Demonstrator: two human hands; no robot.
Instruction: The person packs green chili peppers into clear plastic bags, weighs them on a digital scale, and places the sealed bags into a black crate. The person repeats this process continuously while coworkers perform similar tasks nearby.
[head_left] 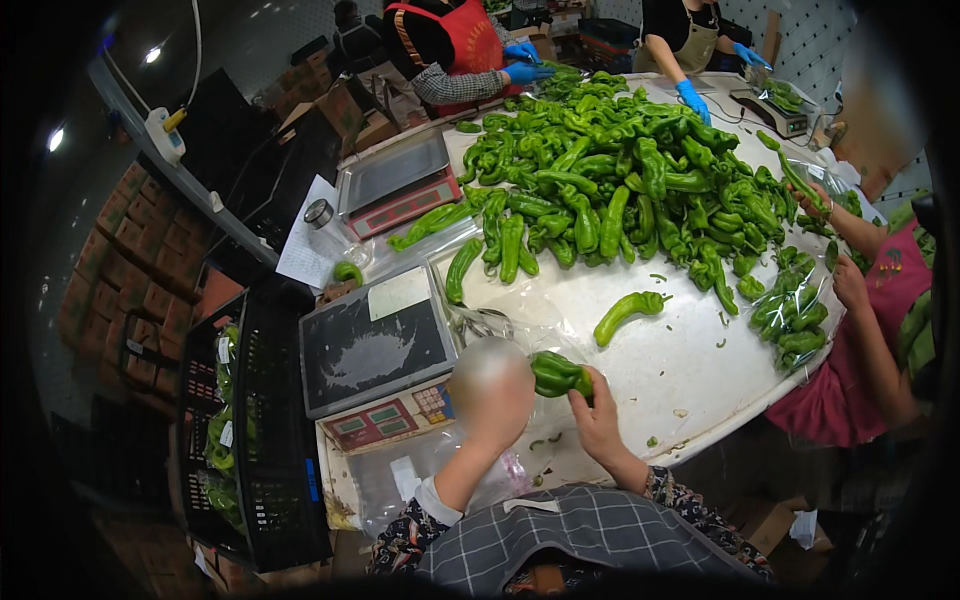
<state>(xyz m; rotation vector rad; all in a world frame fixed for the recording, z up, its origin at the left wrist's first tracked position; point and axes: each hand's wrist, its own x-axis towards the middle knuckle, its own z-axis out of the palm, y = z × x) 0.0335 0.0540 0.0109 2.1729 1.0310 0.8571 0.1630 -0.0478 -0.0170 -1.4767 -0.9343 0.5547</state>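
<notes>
My right hand (597, 420) is closed on a green pepper (555, 372), thumb along its near end, just above the white table (680, 390). My left hand (488, 405) is left of the pepper, beside a clear plastic bag (515, 332); its fingers are hidden by a blur. A digital scale (375, 345) with a dark plate sits left of that hand, and more plastic bags (420, 470) lie below it. One loose curved pepper (625, 315) rests beyond the pepper I hold, in front of a big heap of peppers (620, 180).
Black crates (270, 460) of bagged peppers stand at the left. Behind are a second scale (398, 180), a paper (305, 240) and a jar (320, 213). Co-workers with blue gloves (692, 100) are across the table; another (870, 340) at the right holds peppers beside a filled bag (790, 315).
</notes>
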